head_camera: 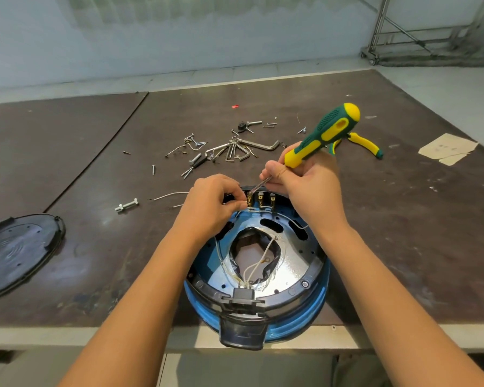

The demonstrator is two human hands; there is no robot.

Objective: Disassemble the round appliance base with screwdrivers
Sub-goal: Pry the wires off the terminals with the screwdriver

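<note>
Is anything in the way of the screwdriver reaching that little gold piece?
Nothing visible is. The screwdriver in the right hand has its tip at the leftmost gold terminal on the far rim of the round base. Fingers of the left hand pinch that terminal from the left, close to the tip but not across it.

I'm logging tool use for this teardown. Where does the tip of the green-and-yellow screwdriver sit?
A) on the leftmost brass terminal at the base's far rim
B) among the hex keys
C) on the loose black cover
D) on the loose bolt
A: the right hand holds the screwdriver, whose shaft slants down to the leftmost brass terminal, which the left hand pinches.
</note>
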